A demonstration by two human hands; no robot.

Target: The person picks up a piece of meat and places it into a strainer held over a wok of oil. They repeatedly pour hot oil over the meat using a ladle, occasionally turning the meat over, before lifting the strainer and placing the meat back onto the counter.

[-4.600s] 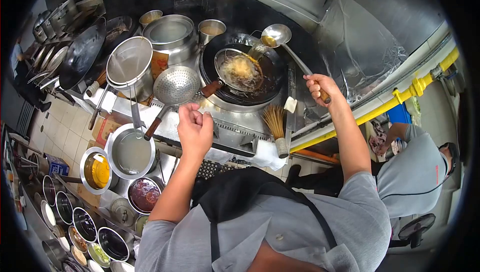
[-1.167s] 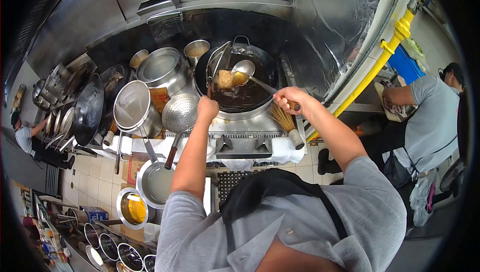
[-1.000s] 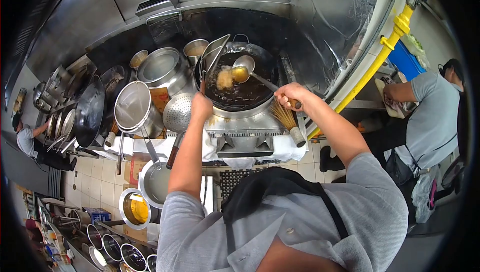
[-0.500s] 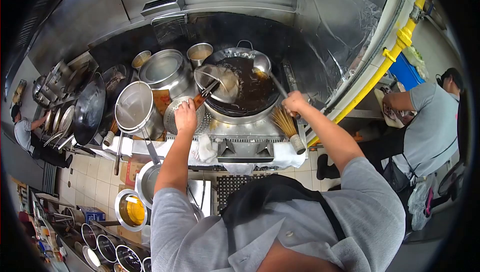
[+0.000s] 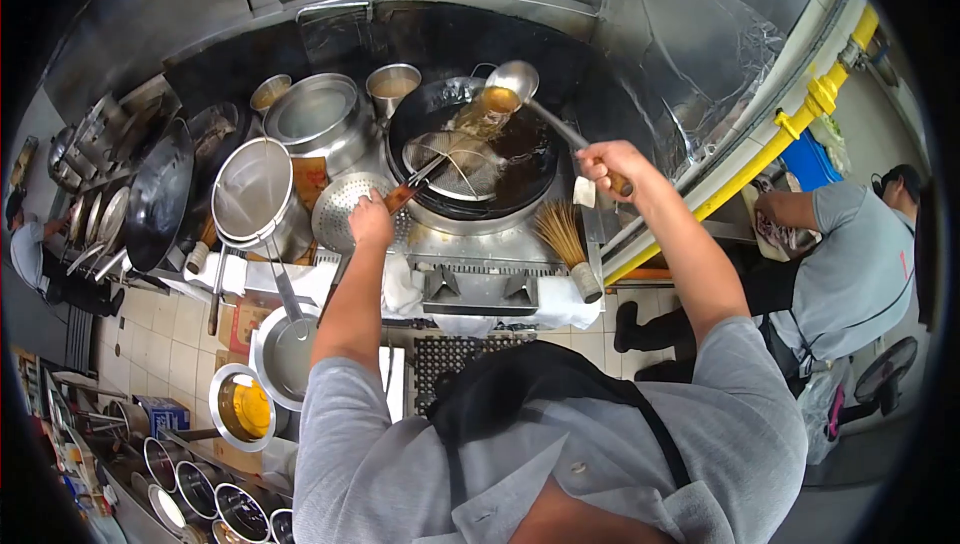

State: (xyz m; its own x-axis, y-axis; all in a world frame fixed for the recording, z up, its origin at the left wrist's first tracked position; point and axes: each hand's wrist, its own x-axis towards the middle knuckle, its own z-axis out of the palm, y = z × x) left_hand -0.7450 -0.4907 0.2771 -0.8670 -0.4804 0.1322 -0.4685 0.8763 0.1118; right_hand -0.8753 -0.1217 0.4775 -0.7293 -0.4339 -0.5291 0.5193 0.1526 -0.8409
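Note:
A large wok [image 5: 535,169] of dark oil sits on the range. My left hand [image 5: 370,221] is closed round the wooden handle of a wire-mesh strainer [image 5: 455,166], whose basket rests low over the wok's left side, in or just above the oil. My right hand [image 5: 615,169] grips a long-handled ladle [image 5: 516,78] by its wooden end. The ladle's bowl is tipped above the wok's far side, and brown oil streams from it into the wok behind the strainer. Beneath my left hand lies a round perforated skimmer [image 5: 345,209].
Metal pots [image 5: 320,119] and a sieve [image 5: 252,189] stand left of the wok. A bamboo brush [image 5: 568,244] leans at the front right. Yellow piping [image 5: 740,179] runs along the right side. A co-worker [image 5: 850,264] bends over at the right; another person works far left.
The ladle has risen from the oil and tipped, and oil now pours from it. My right hand has moved up and right. The strainer has lowered and lies flatter in the wok.

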